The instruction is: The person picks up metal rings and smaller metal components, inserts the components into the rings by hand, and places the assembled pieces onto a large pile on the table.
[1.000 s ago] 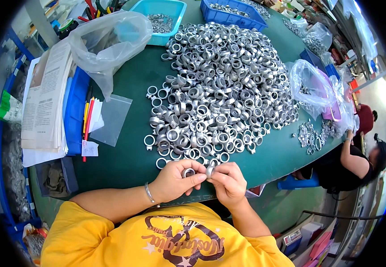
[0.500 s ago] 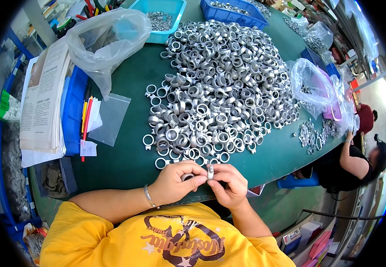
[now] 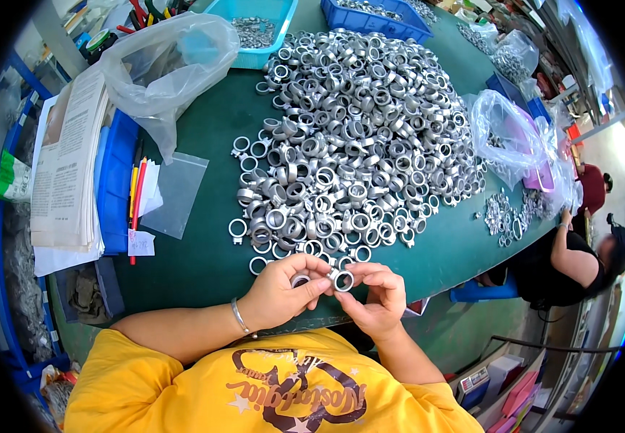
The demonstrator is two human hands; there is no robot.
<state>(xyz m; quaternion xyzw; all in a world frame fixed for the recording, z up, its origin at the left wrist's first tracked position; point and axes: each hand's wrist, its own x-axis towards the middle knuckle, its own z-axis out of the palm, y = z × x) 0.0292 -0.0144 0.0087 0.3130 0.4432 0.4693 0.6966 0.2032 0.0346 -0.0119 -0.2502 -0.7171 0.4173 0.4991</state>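
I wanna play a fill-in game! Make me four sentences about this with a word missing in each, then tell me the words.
1. The left hand and right hand have a small, round metal ____ between their fingertips.
2. The person's shirt is ____.
3. The tabletop is ____.
4. The paper stack is to the ____ of the metal pile.

Missing words: ring; yellow; green; left.

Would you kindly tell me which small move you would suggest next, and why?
Perhaps turn the metal ring slightly with the right hand: it sits between the two hands with its opening facing the camera, so its far face is hidden. The left hand also holds a second ring, partly covered, so it seems less free.
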